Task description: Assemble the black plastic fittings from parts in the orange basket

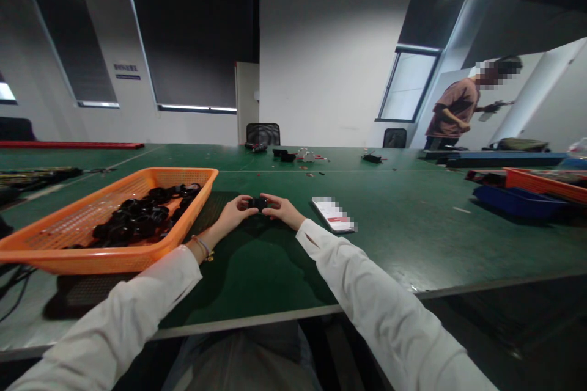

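Observation:
Between my two hands is a small black part (259,203), too small and dark to name more exactly. My left hand (236,211) pinches its left end, and my right hand (280,209) grips its right end. Both hands are just above the green table (257,281), near its front edge. To the left, an orange plastic basket (192,220) holds several black round parts (142,217) in a heap. A phone (334,215) with a lit screen lies right of my right hand.
Farther back lie small black parts (288,156) and a white piece (306,155). At the right are a blue tray (516,203) and an orange basket (545,182). A person (454,107) stands beyond the table at the right. Cables (21,293) run by the left edge.

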`<state>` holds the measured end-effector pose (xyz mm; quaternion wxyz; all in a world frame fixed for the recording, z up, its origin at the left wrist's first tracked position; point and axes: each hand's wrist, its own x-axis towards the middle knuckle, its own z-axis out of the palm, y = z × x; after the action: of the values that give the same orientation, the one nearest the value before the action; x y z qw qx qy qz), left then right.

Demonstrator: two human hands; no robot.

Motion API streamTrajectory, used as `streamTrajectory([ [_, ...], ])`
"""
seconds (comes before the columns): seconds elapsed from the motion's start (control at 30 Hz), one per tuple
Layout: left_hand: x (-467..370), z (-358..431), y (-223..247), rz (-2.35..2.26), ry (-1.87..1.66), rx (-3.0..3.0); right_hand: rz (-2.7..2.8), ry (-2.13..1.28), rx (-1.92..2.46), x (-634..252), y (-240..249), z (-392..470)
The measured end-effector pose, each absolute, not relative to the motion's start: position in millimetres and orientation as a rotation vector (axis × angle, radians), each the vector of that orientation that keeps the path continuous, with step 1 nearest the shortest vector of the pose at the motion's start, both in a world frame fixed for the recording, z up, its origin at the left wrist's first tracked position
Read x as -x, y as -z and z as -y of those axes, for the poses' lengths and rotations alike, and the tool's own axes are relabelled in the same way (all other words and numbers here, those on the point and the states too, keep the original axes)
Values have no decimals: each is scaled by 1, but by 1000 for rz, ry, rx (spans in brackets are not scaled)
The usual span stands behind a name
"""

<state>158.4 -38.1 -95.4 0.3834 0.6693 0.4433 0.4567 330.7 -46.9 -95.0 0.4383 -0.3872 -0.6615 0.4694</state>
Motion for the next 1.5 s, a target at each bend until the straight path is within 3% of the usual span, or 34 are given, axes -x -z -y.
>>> streamTrajectory([
  [0.4, -158, 41, 94, -1072, -1100, -1525, 1679, -1011, 992, -329, 106, 38],
  [0.63, -159, 45, 92, -1036, -1097, -1409, 1737, -715, 1091, -331, 108, 35],
  [1.5, -157, 37, 101, -1019, -1089, -1388, 1664, -833, 1006, -331, 110, 41],
])
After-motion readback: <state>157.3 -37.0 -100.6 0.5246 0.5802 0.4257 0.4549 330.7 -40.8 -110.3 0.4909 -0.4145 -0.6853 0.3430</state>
